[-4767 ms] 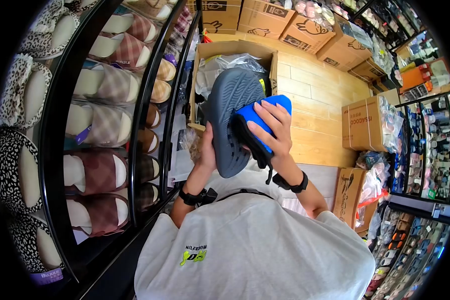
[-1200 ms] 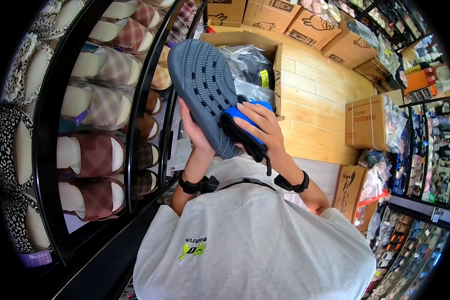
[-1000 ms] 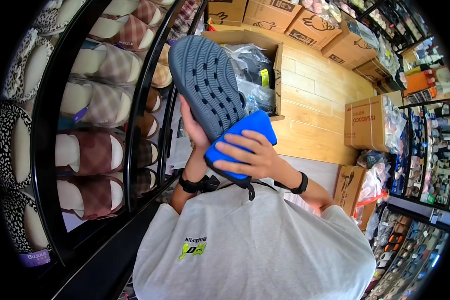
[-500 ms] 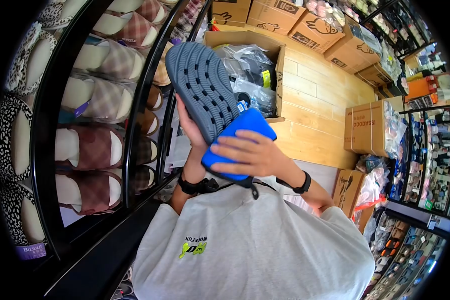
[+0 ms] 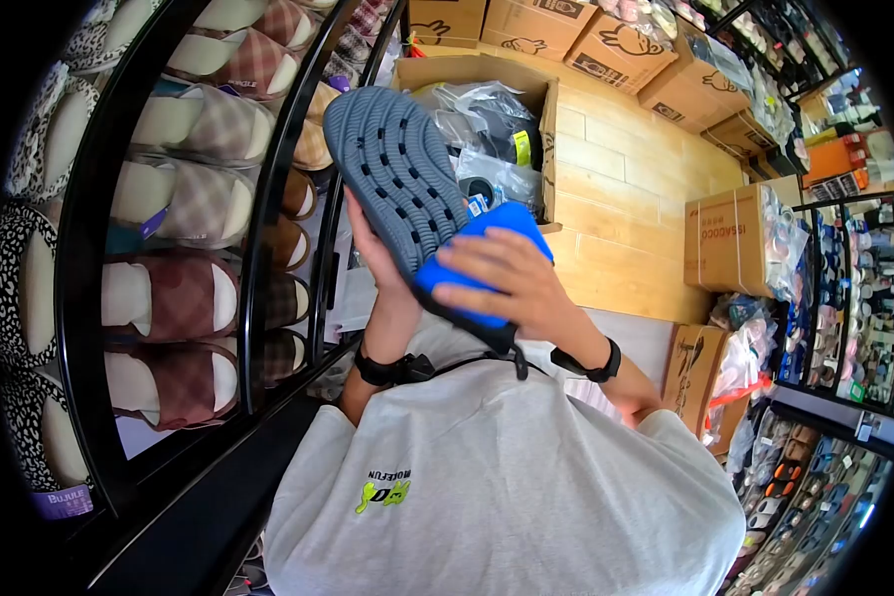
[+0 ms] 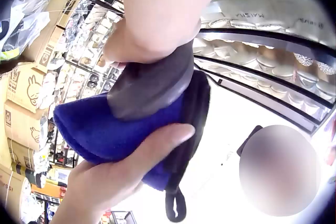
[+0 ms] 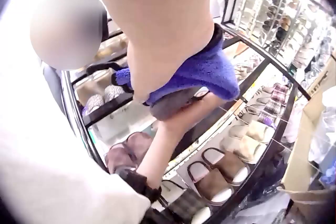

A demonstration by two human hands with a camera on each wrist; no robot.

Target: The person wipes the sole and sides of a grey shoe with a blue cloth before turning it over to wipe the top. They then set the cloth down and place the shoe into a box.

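A dark grey shoe (image 5: 395, 164) is held up, its wavy-treaded sole with rows of black holes facing the head camera. My left hand (image 5: 377, 256) grips it along the left edge, most fingers hidden behind it. Over the heel end lies a blue fuzzy cloth pad (image 5: 515, 223) with black trim and a black loop. My right hand (image 5: 512, 283) holds this pad, fingers spread across its outer face and slightly blurred. In the left wrist view the thumb (image 6: 165, 140) presses the pad's other side, below the rounded dark heel (image 6: 152, 90).
A black rack (image 5: 253, 288) of plaid slippers (image 5: 194, 295) stands close on the left. Beyond the shoe sits an open carton (image 5: 548, 149) of bagged footwear. Other cartons (image 5: 725, 238) line the wooden floor (image 5: 616, 189), with stocked shelves on the right.
The shoe has turned from edge-on to sole-up and shifted left. The pad, earlier bunched at the shoe's side, now spreads over the heel; lately it has slid slightly up and right with my right hand.
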